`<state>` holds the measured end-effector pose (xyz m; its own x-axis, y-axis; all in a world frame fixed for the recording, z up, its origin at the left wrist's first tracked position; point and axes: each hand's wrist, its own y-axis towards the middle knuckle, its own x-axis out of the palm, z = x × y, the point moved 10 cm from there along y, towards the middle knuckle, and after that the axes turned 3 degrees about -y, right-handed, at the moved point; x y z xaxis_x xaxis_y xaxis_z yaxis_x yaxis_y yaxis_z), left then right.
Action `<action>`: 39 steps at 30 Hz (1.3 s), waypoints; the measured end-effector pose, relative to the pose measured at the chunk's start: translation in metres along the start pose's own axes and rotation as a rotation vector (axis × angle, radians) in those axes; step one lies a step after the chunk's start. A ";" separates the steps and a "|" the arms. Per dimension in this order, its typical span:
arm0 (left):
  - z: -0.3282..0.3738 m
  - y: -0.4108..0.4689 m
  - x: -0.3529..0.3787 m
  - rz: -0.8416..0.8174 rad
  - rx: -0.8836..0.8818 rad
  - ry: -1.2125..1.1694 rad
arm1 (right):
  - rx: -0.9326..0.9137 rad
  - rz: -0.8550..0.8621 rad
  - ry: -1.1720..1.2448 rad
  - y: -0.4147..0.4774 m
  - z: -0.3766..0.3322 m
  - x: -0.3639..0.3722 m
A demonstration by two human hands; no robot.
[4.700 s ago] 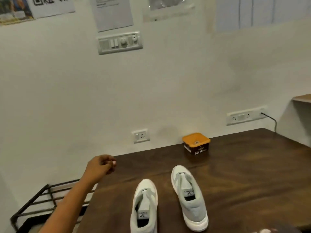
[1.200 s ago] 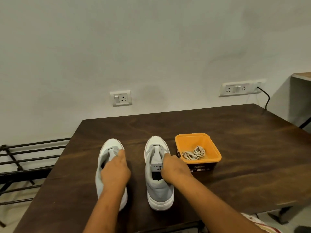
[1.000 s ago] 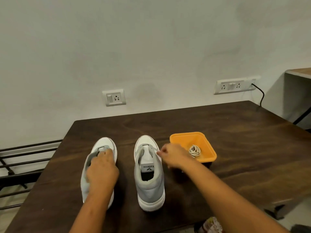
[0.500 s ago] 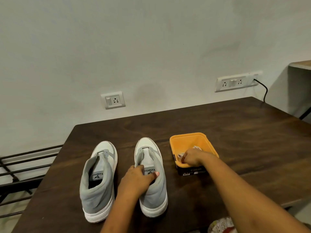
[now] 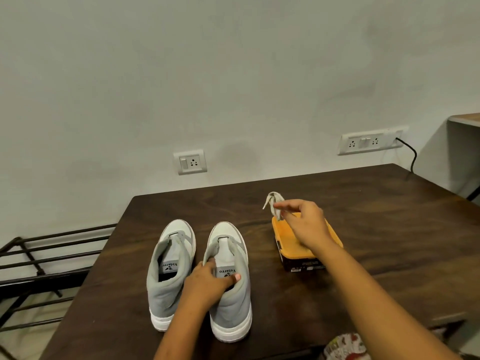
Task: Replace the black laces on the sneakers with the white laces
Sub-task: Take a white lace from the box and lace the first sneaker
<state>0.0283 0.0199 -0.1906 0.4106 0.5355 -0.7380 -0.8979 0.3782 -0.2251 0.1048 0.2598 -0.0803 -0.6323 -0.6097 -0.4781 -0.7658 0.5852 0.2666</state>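
Two grey-and-white sneakers stand side by side on the dark wooden table, toes toward the wall; no laces show in either. My left hand grips the collar of the right sneaker, thumb across its opening. The left sneaker stands free beside it. My right hand hovers over the orange tub and pinches a bundled white lace lifted above the tub's far rim. The hand and forearm hide most of the tub's inside.
A black metal rack stands left of the table. Wall sockets sit behind the table, with a black cable plugged in at the right. A lighter shelf edge shows at far right. Patterned cloth lies below the front edge.
My right hand has come up out of the orange tub with a white lace bundle. My left hand keeps its hold on the right sneaker's collar.
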 end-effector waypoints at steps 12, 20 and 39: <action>-0.039 -0.022 -0.024 0.068 0.023 -0.156 | 0.061 -0.187 0.105 -0.048 -0.009 0.068; -0.019 -0.001 -0.013 0.071 0.068 -0.187 | 0.029 -0.263 0.046 -0.035 -0.012 0.082; 0.006 0.038 0.007 0.090 0.044 -0.215 | -0.117 -0.526 -1.038 -0.018 0.070 0.054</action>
<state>-0.0020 0.0422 -0.2001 0.3581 0.7152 -0.6002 -0.9264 0.3521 -0.1332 0.0924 0.2539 -0.1695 0.1235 -0.0008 -0.9923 -0.9450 0.3050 -0.1178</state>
